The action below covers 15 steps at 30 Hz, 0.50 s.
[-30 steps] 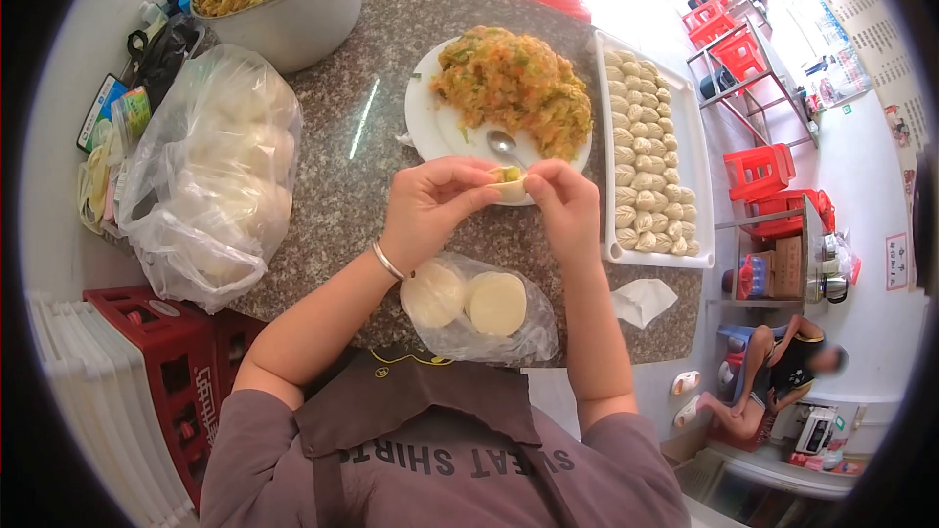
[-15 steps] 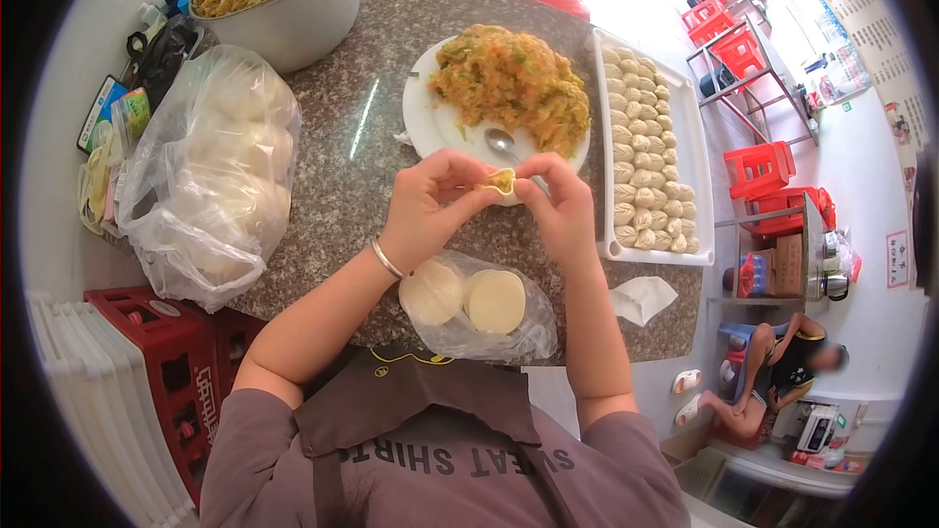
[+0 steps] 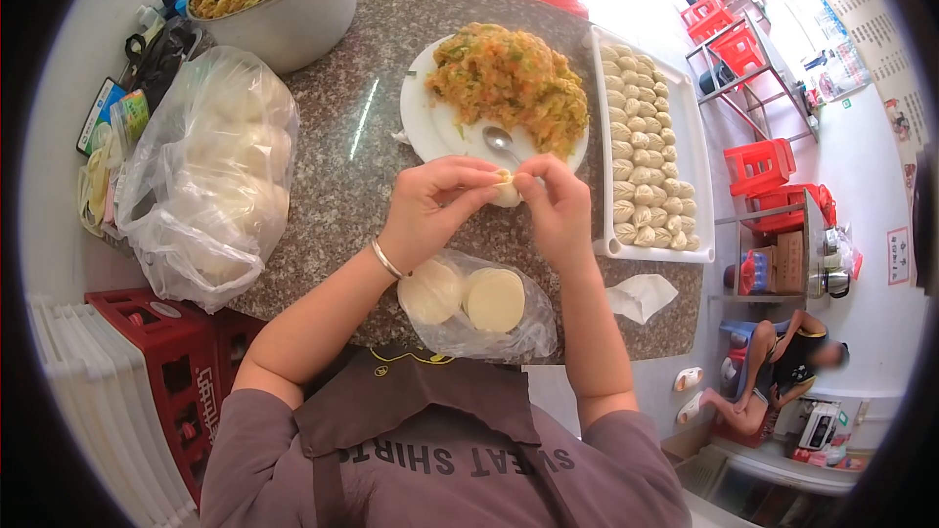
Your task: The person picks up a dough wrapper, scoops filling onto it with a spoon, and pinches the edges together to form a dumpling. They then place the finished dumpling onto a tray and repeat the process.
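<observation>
Between my two hands is a small dumpling (image 3: 506, 194), pale dough around a bit of filling that shows at its top. My left hand (image 3: 440, 200) grips its left edge with thumb and fingers. On the other edge, the fingertips of my right hand (image 3: 558, 203) pinch the dough. Just beyond them stands a white plate (image 3: 419, 122) with a large mound of orange and green filling (image 3: 509, 78) and a metal spoon (image 3: 501, 141) lying on it. Close to my body, two stacks of round dough wrappers (image 3: 494, 300) rest in a clear plastic bag (image 3: 533, 328).
A white tray (image 3: 696, 137) with rows of pleated dumplings (image 3: 641, 156) lies to the right, near a crumpled white paper (image 3: 643, 298). At left are a bag of dough (image 3: 220, 156) and a metal bowl of filling (image 3: 303, 24). A person (image 3: 787, 362) sits beyond the table.
The dumpling's opening has narrowed: its gaping mouth of filling is now mostly pinched together. My fingers have drawn slightly closer around it.
</observation>
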Each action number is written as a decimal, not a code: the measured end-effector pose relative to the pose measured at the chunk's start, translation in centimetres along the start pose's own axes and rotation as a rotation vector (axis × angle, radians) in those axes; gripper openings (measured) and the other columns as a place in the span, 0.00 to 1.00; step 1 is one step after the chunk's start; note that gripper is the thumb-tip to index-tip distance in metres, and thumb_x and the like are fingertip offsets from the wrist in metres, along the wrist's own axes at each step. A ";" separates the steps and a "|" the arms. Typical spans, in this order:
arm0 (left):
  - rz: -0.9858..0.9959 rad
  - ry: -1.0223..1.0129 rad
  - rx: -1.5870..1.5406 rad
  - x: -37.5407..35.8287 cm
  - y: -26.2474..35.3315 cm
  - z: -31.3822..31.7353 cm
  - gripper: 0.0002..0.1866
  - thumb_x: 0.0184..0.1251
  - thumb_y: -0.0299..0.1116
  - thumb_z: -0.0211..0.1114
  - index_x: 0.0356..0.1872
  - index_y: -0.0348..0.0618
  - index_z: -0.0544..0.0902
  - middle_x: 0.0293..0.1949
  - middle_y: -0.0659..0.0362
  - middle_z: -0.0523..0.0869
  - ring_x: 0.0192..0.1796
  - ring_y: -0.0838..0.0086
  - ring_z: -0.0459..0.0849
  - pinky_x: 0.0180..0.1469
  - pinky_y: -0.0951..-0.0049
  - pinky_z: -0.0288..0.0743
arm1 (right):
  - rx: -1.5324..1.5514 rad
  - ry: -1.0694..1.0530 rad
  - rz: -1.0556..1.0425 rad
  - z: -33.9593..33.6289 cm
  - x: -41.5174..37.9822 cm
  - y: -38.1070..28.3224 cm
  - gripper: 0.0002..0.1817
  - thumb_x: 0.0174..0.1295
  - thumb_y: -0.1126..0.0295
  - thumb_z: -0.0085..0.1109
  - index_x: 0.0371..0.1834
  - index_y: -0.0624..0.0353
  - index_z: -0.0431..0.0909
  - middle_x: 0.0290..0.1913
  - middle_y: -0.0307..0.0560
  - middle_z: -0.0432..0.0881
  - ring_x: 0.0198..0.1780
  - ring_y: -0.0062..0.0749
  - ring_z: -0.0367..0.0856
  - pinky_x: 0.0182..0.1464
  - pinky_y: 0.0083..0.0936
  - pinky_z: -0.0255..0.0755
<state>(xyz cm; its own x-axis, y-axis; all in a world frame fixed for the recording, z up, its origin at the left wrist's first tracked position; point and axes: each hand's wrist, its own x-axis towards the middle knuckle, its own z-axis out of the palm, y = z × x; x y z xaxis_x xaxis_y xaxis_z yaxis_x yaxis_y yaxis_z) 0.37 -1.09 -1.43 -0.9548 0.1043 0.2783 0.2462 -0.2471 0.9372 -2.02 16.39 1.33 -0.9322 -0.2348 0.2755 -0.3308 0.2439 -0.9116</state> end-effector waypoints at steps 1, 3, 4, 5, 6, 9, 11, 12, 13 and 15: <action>0.000 0.000 -0.001 0.0 0.1 0.0 0.09 0.60 0.18 0.65 0.42 0.33 0.83 0.47 0.52 0.83 0.48 0.72 0.84 0.52 0.75 0.80 | -0.001 0.000 0.000 -0.1 0.0 0.1 0.05 0.59 0.74 0.61 0.31 0.65 0.77 0.32 0.45 0.79 0.36 0.33 0.77 0.43 0.24 0.69; 0.005 -0.053 0.002 0.1 0.3 -0.1 0.07 0.61 0.18 0.64 0.40 0.33 0.83 0.46 0.51 0.84 0.48 0.72 0.83 0.52 0.74 0.79 | 0.096 -0.068 0.077 -0.3 0.1 0.1 0.04 0.59 0.75 0.60 0.32 0.65 0.77 0.31 0.45 0.79 0.36 0.33 0.77 0.44 0.24 0.69; 0.004 -0.052 0.001 0.0 0.2 0.0 0.07 0.61 0.18 0.64 0.40 0.33 0.83 0.46 0.51 0.84 0.48 0.72 0.83 0.52 0.74 0.79 | 0.096 -0.069 0.077 -0.3 0.1 0.1 0.04 0.59 0.75 0.60 0.32 0.65 0.77 0.31 0.45 0.79 0.36 0.33 0.77 0.44 0.24 0.69; -0.002 -0.043 -0.026 0.0 0.1 0.0 0.07 0.61 0.18 0.64 0.40 0.33 0.83 0.46 0.51 0.84 0.47 0.73 0.84 0.51 0.75 0.79 | 0.032 -0.067 0.025 -0.3 0.1 -0.1 0.05 0.59 0.75 0.60 0.32 0.65 0.77 0.30 0.45 0.78 0.36 0.33 0.77 0.43 0.24 0.69; -0.007 -0.035 -0.054 0.0 0.3 0.1 0.07 0.61 0.18 0.65 0.40 0.32 0.82 0.46 0.51 0.84 0.47 0.73 0.84 0.51 0.75 0.80 | -0.031 -0.064 -0.028 -0.2 0.1 -0.2 0.05 0.59 0.75 0.61 0.32 0.65 0.77 0.30 0.45 0.78 0.36 0.33 0.77 0.43 0.24 0.69; -0.227 0.086 0.054 -0.1 1.4 0.4 0.07 0.60 0.19 0.66 0.39 0.33 0.81 0.45 0.51 0.84 0.45 0.74 0.84 0.50 0.76 0.80 | -0.047 -0.009 -0.057 0.4 -0.1 0.0 0.05 0.58 0.75 0.61 0.32 0.65 0.77 0.31 0.46 0.79 0.37 0.33 0.78 0.43 0.24 0.69; -0.238 0.099 0.038 0.1 1.3 0.1 0.08 0.59 0.19 0.66 0.40 0.33 0.80 0.45 0.51 0.84 0.45 0.75 0.84 0.50 0.76 0.80 | -0.055 -0.038 -0.070 0.4 0.0 -0.4 0.05 0.58 0.75 0.61 0.31 0.65 0.77 0.32 0.46 0.80 0.37 0.33 0.78 0.42 0.24 0.69; -0.248 0.114 0.021 0.1 1.2 0.0 0.09 0.59 0.19 0.67 0.40 0.34 0.79 0.45 0.51 0.84 0.44 0.75 0.85 0.50 0.77 0.80 | -0.063 -0.068 -0.084 0.4 0.0 -0.5 0.04 0.58 0.75 0.61 0.31 0.65 0.77 0.32 0.46 0.80 0.37 0.33 0.78 0.42 0.25 0.70; -0.249 0.115 0.020 0.1 1.1 0.0 0.09 0.59 0.19 0.67 0.40 0.34 0.79 0.45 0.51 0.84 0.44 0.75 0.85 0.50 0.77 0.80 | -0.063 -0.070 -0.083 0.4 0.0 -0.3 0.04 0.58 0.75 0.61 0.31 0.65 0.77 0.32 0.46 0.80 0.37 0.33 0.78 0.42 0.25 0.70; -0.147 0.117 -0.101 0.2 0.9 0.2 0.08 0.58 0.19 0.67 0.39 0.33 0.81 0.44 0.51 0.84 0.45 0.74 0.84 0.50 0.76 0.80 | -0.037 0.025 -0.045 0.3 -0.1 0.1 0.05 0.58 0.75 0.61 0.31 0.65 0.77 0.34 0.46 0.81 0.37 0.33 0.78 0.42 0.25 0.70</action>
<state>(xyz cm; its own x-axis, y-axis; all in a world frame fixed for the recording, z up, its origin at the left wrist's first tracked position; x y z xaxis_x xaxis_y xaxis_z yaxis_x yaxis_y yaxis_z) 0.46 -1.07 -0.51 -0.9935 0.0358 0.1081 0.0901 -0.3335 0.9384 -1.94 16.12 1.12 -0.9194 -0.2232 0.3240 -0.3775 0.2681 -0.8864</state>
